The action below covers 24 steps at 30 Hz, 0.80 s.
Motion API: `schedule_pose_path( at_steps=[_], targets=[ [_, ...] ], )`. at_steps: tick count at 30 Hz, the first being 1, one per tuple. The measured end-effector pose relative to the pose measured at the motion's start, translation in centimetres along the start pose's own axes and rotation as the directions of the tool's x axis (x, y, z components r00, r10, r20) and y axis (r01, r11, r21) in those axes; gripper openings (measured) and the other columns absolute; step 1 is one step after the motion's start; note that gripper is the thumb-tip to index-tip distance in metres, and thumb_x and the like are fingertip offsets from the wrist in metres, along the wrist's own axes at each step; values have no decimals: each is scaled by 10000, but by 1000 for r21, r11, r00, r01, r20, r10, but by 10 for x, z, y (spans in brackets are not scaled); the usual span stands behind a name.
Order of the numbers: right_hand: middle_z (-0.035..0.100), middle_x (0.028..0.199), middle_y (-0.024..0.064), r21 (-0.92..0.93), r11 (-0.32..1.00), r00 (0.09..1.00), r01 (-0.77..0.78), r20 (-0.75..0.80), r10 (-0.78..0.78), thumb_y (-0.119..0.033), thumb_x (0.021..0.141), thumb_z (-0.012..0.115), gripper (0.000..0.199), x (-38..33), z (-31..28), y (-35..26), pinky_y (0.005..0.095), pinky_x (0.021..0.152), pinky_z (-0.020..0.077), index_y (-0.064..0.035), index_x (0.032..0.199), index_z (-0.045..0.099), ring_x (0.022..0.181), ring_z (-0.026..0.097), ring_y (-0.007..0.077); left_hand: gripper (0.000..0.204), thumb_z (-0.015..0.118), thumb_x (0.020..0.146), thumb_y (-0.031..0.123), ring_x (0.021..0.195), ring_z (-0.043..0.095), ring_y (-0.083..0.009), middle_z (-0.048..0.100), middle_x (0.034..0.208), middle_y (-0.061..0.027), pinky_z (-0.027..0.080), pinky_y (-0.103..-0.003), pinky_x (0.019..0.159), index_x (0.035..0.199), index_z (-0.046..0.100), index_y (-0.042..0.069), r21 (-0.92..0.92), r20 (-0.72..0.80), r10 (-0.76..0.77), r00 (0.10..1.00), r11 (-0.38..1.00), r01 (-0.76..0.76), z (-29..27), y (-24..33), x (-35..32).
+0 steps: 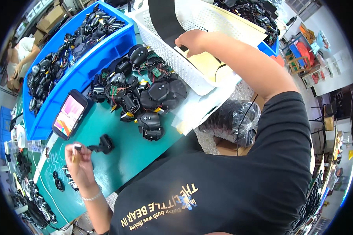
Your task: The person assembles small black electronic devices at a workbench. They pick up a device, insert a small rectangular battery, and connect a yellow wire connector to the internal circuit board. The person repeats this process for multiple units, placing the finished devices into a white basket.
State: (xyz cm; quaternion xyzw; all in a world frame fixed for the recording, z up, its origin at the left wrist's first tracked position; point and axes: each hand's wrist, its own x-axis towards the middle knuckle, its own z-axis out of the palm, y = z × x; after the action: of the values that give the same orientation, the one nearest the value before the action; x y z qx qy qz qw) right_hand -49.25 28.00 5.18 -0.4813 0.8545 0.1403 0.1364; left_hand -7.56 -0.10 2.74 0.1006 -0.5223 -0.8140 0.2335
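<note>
blue bin (106, 53), phone (70, 114), plastic bag (231, 120)

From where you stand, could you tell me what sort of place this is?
Most likely a small assembly workshop. A blue bin is full of black plastic parts, more half-built parts with wires and circuit boards lie on the green table, and the left hand holds a small part.

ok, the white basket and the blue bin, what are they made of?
White basket: looks like moulded plastic, matt, with a regular grid of small holes through its wall. Blue bin: likely rigid plastic, smooth and slightly glossy, with thick one-piece walls.
</note>
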Motion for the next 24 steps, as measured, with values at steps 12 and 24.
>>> schedule_pose_path(
  at_steps=[12, 24],
  targets=[
    [643, 853, 192, 2, 1000, 981, -10, -192, 10, -219, 775, 571, 222, 8, 18, -15, 428, 748, 491, -39, 878, 652, 863, 619, 358, 151, 597, 844, 57, 770, 476, -155, 518, 904, -92, 407, -277, 699, 943, 485, 82, -286, -72, -190, 979, 944, 162, 29, -14, -24],
    [601, 827, 182, 610, 786, 917, 100, -364, 166, -157, 865, 498, 193, 49, 80, 98, 437, 739, 455, -33, 1012, 511, 789, 595, 369, 91, 575, 871, 78, 734, 542, -146, 555, 890, -107, 471, -288, 694, 876, 484, 84, -375, -56, -127, 990, 922, 97, 14, -20, -38]
  ],
)
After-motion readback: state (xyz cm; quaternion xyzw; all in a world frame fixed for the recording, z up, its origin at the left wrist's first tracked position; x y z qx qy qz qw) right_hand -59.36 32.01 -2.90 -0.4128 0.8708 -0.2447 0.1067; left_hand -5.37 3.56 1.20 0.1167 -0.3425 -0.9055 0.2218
